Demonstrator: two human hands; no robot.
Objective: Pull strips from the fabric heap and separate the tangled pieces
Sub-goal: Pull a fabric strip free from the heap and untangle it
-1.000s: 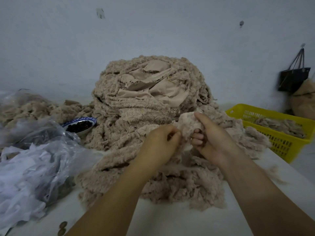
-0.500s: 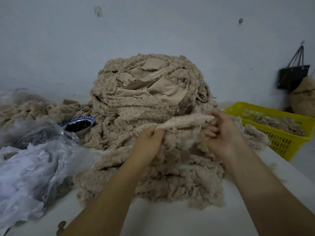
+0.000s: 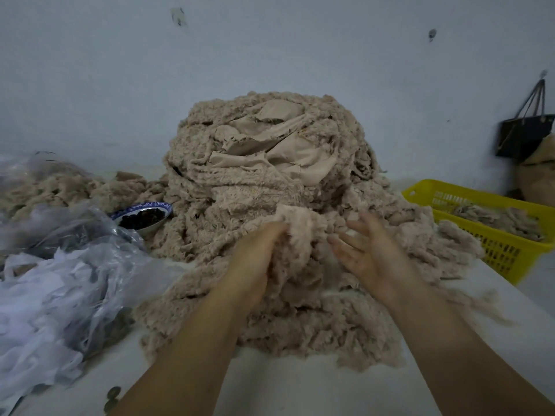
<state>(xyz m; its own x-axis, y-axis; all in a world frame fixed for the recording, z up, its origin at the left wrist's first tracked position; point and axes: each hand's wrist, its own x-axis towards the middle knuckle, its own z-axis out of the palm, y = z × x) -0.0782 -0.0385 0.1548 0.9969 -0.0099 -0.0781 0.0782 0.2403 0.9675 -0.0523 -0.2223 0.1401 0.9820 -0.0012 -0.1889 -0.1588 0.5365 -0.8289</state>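
**Left hand (image 3: 255, 259) grips 1 fluffy strip (image 3: 300, 232); right hand (image 3: 372, 259) spread beside it**

The beige fabric heap (image 3: 264, 163) stands on the white table (image 3: 300, 391) against the wall, in the middle of the view. At the heap's 6 o'clock foot, the left hand curls its fingers into the strip, which is bunched just above the loose pieces. The right hand is at the strip's 3 o'clock, fingers spread, palm turned leftward, holding nothing. Whether its fingertips touch the strip cannot be told. A yellow basket (image 3: 492, 253) holding more beige pieces sits at the heap's 3 o'clock. A bowl (image 3: 144, 216) of dark contents is at 9 o'clock, a clear plastic bag (image 3: 60, 265) at 8 o'clock, and a black bag (image 3: 522, 136) at 2 o'clock.
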